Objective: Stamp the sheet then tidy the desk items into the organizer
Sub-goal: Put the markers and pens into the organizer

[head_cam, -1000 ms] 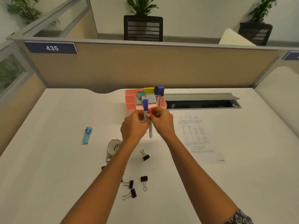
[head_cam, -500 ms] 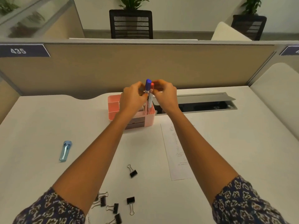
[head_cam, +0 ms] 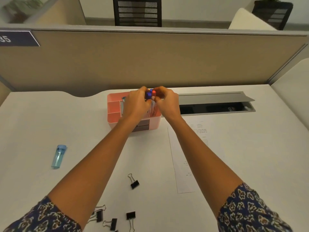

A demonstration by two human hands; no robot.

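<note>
Two hands meet over the pink organizer: the left hand pinches a blue-capped pen, the right hand a red-capped pen. Both pens stand upright in its right compartment.

Both your arms stretched forward, forearms bare, patterned sleeves pushed up near elbows. Your left hand and right hand meet close together, knuckles up, wrists slightly bent down. Fingers of each hand curled in pinch, fingertips nearly touching between hands. Forearms converge toward hands from lower corners of view.
</note>
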